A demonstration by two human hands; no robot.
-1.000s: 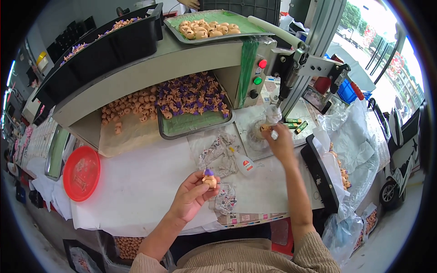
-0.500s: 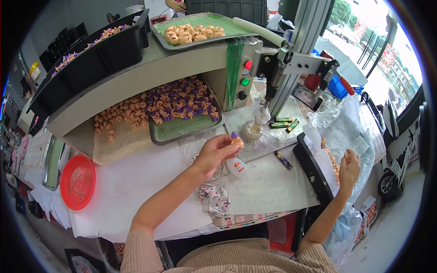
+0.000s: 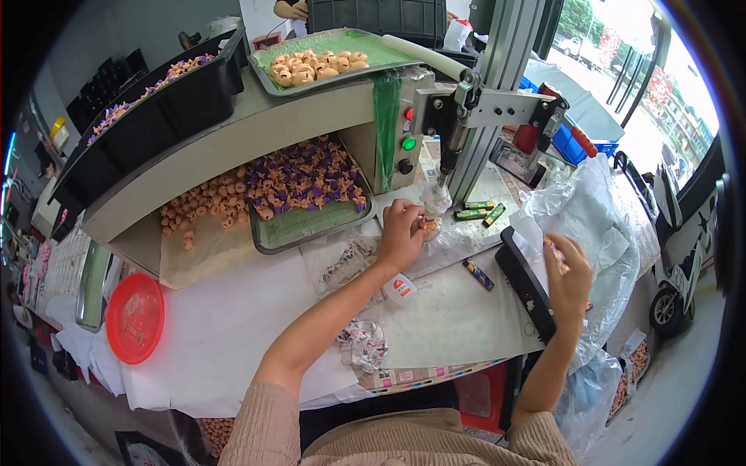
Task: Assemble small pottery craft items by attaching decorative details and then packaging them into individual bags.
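Your left hand (image 3: 402, 233) pinches a small tan piece (image 3: 428, 227) right under the nozzle (image 3: 440, 194) of the upright press, near the far edge of the worktop (image 3: 233, 342). Keep the piece square beneath that tip and your fingertips off to its side, clear of whatever comes down. A steady wrist, resting on the clear film there, would likely help you seat it true.

Your right hand (image 3: 569, 272) is curled over something small and tan at the mouth of the clear plastic bag (image 3: 598, 225) off the worktop's right edge; whether it grips one piece or several I cannot tell. Bring it across only once the left hand is settled.

Just left of the press, a green tray (image 3: 311, 221) holds mixed tan and purple pieces, some spilled onto brown paper (image 3: 202, 256). Coloured lighters (image 3: 478, 206) lie right of the nozzle, another (image 3: 478, 274) nearer you, beside a black flat case (image 3: 527, 283). A red lid (image 3: 135, 317) sits at the left edge, and crumpled wrappers (image 3: 361, 342) lie near the front edge.
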